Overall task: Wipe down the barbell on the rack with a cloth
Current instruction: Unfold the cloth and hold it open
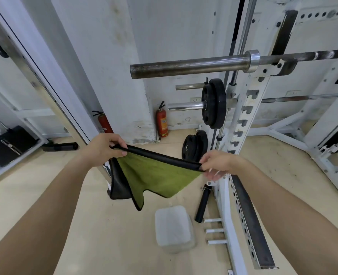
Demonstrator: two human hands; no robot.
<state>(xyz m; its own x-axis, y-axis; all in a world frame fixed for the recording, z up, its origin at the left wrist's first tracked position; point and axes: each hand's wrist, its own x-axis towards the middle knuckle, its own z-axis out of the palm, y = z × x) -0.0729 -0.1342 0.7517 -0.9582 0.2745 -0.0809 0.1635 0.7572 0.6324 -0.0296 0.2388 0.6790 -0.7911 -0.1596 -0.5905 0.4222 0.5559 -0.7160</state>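
**Stretching the cloth out, bar not touched yet**

Holding the cloth (156, 173) taut between both hands, well below the barbell (188, 68). Left hand (102, 148) pinches one end of the black hemmed edge between thumb and fingers; right hand (218, 164) pinches the other end the same way. Both sets of fingers are closed narrow on the hem, nothing else in them. Green face hangs down in a loose triangle, one corner drooping towards the floor.

Barbell sits on the rack (243, 124) hook at upper right; its bare sleeve end sticks out left, above and beyond the hands, well apart from the fingers. No contact between cloth and steel.

Suggest: fold the cloth into a pad or drape it over the sleeve, then wrap a hand round so it grips all the way around. Start at the free end, work towards the collar (252, 60). A loose hanging corner could snag on the hook, so gather it first.
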